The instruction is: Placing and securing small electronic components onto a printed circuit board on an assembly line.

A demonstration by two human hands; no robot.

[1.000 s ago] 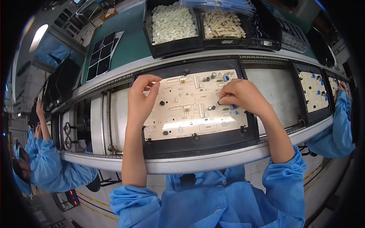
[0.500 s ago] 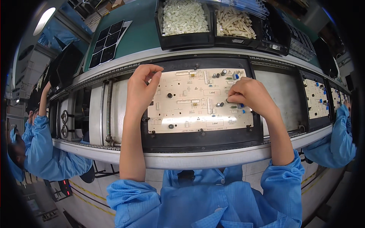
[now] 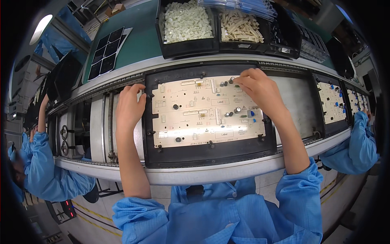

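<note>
A cream printed circuit board (image 3: 205,112) lies flat in a black carrier frame (image 3: 203,152) on a grey conveyor line (image 3: 203,175), directly in front of the person. The left hand (image 3: 130,107) rests on the frame's left edge, palm down, fingers loosely together and curled over the border just beside the board; it grips nothing that can be seen. The right hand (image 3: 260,91) sits over the board's upper right corner, fingertips bunched and pressed down near a small dark cylindrical component (image 3: 232,80). Whether they pinch a part cannot be told, since the hand's back hides the fingertips and the board beneath it. A blue component (image 3: 251,113) shows just below the wrist.

Beyond the line stand black bins: one of white plastic parts (image 3: 186,20), one of beige parts (image 3: 240,27); their tops are cut off by the picture's edge. A second board with blue parts (image 3: 332,101) sits in the next carrier to the right, bent by the lens. Blue sleeves of co-workers enter at far left (image 3: 44,171) and far right (image 3: 359,142); their hands are hard to make out.
</note>
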